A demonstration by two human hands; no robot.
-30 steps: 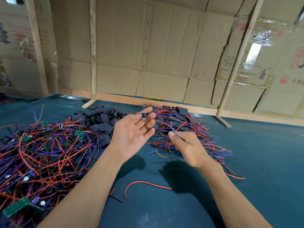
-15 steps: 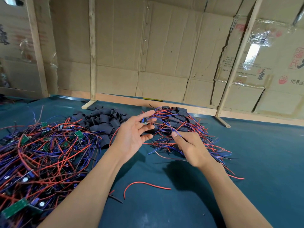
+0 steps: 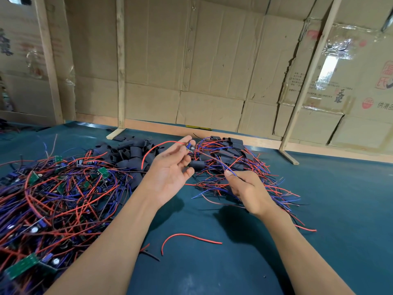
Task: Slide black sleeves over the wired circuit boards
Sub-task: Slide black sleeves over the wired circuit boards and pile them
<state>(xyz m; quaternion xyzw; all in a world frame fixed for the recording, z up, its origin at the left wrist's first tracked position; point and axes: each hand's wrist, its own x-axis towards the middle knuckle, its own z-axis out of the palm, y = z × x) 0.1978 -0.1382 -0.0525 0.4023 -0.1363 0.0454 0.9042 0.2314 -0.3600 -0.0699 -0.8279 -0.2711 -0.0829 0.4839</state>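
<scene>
My left hand (image 3: pixel 170 167) is raised palm-up and pinches a small wired circuit board (image 3: pixel 190 147) at its fingertips; a red wire arcs back from the board over the hand. A black sleeve (image 3: pixel 196 165) sits by the lower fingers of that hand. My right hand (image 3: pixel 247 188) pinches the board's blue and red wires (image 3: pixel 223 165), stretched between the two hands. A pile of loose black sleeves (image 3: pixel 129 154) lies behind the left hand. Bare boards with wires (image 3: pixel 53 199) are heaped at the left. Sleeved boards (image 3: pixel 234 154) lie behind the right hand.
The blue table top (image 3: pixel 340 209) stretches to the right and front. A loose red wire (image 3: pixel 189 237) lies between my forearms. Cardboard walls (image 3: pixel 191 71) with wooden posts (image 3: pixel 120 67) close off the table's far edge.
My left hand has lifted and turned the board a little, and a red wire now arcs over it. My right hand has pulled the wires taut toward me.
</scene>
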